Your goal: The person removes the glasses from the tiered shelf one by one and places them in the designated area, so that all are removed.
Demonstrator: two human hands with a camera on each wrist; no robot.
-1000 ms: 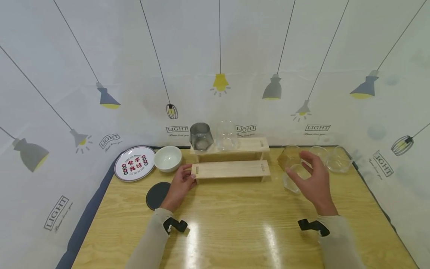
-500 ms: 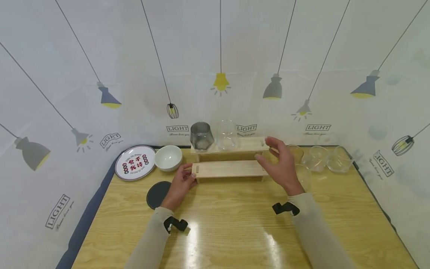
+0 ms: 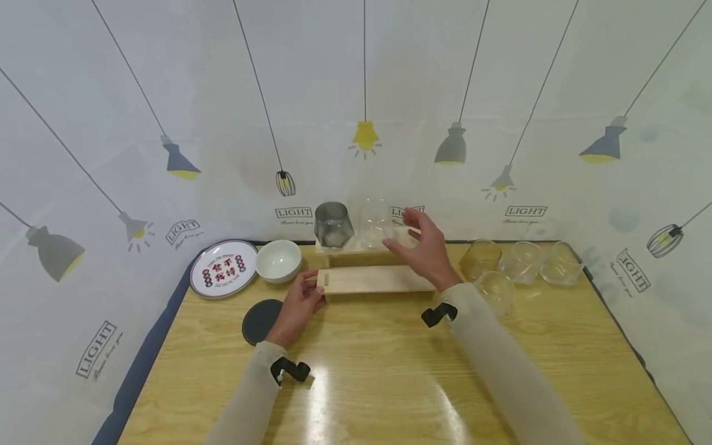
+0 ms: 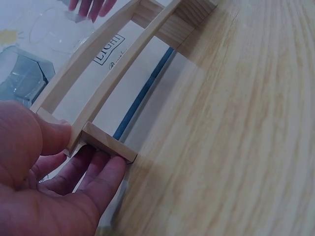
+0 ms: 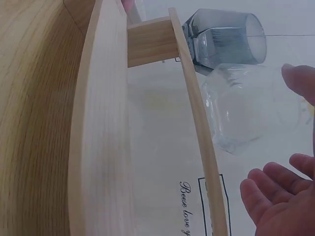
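Right hand (image 3: 424,247) open beside clear glass (image 3: 376,224) — reaching

Your right hand (image 3: 424,247) hovers spread over the wooden rack (image 3: 378,279), just beside the clear glass (image 3: 376,224), with the grey glass (image 3: 332,224) touching or nearly touching that one on its far side. Your left hand (image 3: 300,304) grips the rack's left end, with the white bowl (image 3: 277,261) and black coaster (image 3: 261,321) close by. To the right, four clear cups (image 3: 523,262) crowd the table (image 3: 378,371), whose near half lies bare.
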